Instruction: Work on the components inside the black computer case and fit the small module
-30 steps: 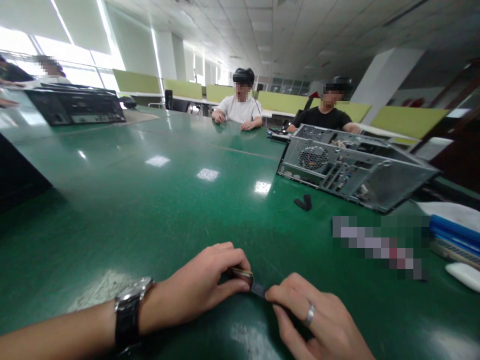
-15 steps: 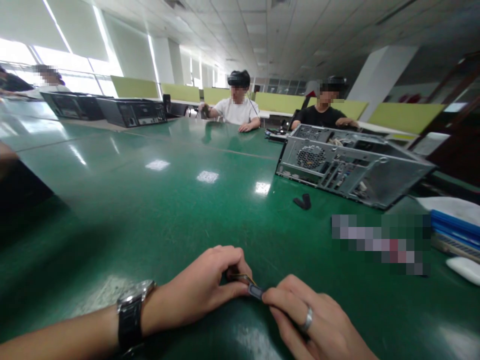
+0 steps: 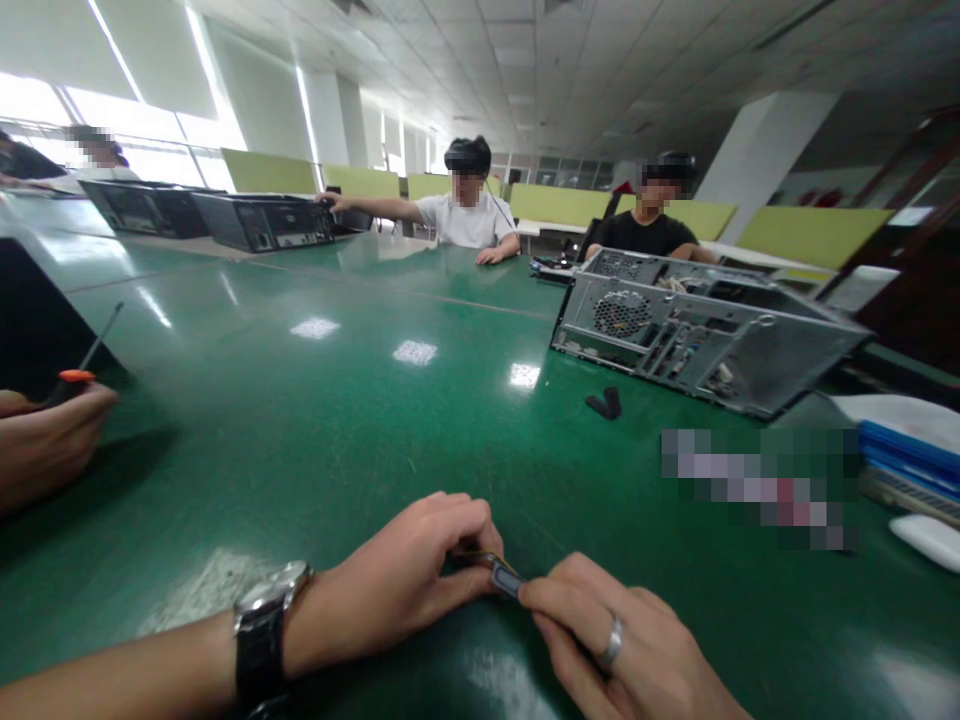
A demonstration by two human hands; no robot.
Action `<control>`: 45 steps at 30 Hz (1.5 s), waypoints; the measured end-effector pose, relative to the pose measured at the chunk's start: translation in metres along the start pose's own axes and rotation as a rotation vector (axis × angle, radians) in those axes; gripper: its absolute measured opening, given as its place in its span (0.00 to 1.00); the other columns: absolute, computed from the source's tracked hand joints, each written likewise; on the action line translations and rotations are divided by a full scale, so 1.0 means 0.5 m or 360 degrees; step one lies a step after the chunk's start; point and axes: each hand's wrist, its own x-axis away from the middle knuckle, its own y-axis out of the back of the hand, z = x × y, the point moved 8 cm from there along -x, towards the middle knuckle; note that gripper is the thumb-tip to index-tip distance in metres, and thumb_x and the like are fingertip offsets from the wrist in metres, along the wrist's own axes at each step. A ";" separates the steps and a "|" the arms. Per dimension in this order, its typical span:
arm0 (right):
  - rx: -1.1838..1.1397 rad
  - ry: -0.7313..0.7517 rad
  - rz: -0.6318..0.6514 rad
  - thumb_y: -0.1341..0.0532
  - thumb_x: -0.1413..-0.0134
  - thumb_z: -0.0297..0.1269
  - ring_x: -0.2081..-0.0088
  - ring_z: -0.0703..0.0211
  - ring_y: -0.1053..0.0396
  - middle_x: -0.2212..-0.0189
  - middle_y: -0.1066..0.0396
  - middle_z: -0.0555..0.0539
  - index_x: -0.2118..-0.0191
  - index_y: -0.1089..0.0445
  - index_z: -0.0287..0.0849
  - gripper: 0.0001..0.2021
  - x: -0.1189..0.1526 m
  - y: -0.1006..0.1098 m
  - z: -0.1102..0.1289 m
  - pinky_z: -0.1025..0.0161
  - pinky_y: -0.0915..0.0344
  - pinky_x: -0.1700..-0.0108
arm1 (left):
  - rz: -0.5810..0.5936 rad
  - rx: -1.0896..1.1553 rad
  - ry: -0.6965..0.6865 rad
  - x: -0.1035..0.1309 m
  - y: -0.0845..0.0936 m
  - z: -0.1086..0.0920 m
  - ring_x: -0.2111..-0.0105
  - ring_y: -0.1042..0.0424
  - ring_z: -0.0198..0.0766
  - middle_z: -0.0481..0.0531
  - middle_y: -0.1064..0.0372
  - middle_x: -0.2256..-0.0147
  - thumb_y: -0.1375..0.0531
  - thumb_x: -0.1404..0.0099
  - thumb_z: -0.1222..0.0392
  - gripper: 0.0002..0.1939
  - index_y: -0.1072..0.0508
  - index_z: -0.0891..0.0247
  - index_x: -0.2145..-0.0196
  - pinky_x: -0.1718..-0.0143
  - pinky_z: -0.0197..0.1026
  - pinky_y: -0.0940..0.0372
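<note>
Low in the middle of the view, a small grey rectangular part (image 3: 508, 579) with a dark rim and thin yellowish wires is held between my two hands. It resembles a tiny speaker, but its exact kind is unclear. My left hand (image 3: 431, 550), with a watch on the wrist, is closed around the wired end; its curled fingers hide most of the wires. Thumb and forefinger of my right hand (image 3: 622, 630), which wears a ring, pinch the other end. Both hands are just over the green tabletop (image 3: 337, 450).
An opened computer case (image 3: 697, 335) lies at the right, near a small black piece (image 3: 606, 402). Farther right are a blurred-out item (image 3: 757, 485), a blue object (image 3: 907, 455) and a white mouse-shaped object (image 3: 930, 540). At left, another person's hand (image 3: 56, 440) holds a screwdriver (image 3: 75, 378).
My hands and the grey part have hardly moved. At left, another person's hand with a screwdriver has come into view. The person in white across the table has stretched an arm toward a computer case.
</note>
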 end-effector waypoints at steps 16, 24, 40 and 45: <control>0.0078 0.0129 -0.0088 0.48 0.31 0.27 0.70 0.64 0.26 0.69 0.26 0.50 0.49 0.31 0.41 0.12 -0.003 0.016 0.023 0.65 0.38 0.75 | 0.0133 -0.0087 -0.0168 0.009 -0.015 -0.011 0.62 0.35 0.35 0.45 0.30 0.62 0.39 0.34 0.72 0.08 0.31 0.61 0.63 0.58 0.38 0.42; 0.0093 0.0050 -0.0092 0.47 0.31 0.27 0.71 0.64 0.26 0.70 0.27 0.50 0.51 0.31 0.41 0.10 0.011 0.018 0.010 0.66 0.37 0.74 | 0.0104 -0.0016 -0.0053 0.006 -0.007 -0.002 0.62 0.33 0.36 0.46 0.30 0.62 0.38 0.32 0.67 0.04 0.31 0.61 0.63 0.59 0.37 0.40; 0.0053 0.0041 -0.0177 0.44 0.36 0.24 0.77 0.65 0.30 0.74 0.30 0.51 0.57 0.29 0.41 0.09 0.019 0.026 0.007 0.67 0.39 0.76 | 0.0146 -0.0056 -0.0107 0.006 -0.011 -0.013 0.62 0.34 0.36 0.48 0.30 0.62 0.40 0.28 0.62 0.03 0.31 0.62 0.62 0.59 0.38 0.41; 0.0053 0.0028 -0.0193 0.44 0.36 0.24 0.72 0.65 0.27 0.71 0.27 0.50 0.55 0.28 0.41 0.10 0.011 0.030 0.009 0.68 0.35 0.72 | 0.0126 -0.0154 -0.0176 0.004 -0.007 -0.028 0.62 0.35 0.36 0.47 0.32 0.63 0.40 0.32 0.68 0.04 0.31 0.62 0.62 0.59 0.38 0.41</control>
